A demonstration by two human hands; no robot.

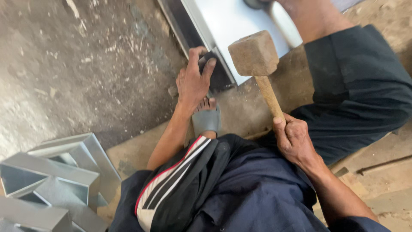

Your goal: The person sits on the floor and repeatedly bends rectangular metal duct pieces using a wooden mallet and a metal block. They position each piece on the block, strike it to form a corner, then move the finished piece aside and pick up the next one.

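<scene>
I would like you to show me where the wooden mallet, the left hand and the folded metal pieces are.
wooden mallet (253, 53), head view, on the block head.
left hand (194, 81), head view, on its back.
folded metal pieces (56, 172), head view, on a grey top face.

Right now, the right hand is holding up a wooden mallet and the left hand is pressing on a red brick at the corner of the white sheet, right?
Not quite. The left hand presses on a small dark block, not a red brick, at the corner of the white sheet. The rest is right: the right hand holds up the wooden mallet. The head view shows it.
</scene>
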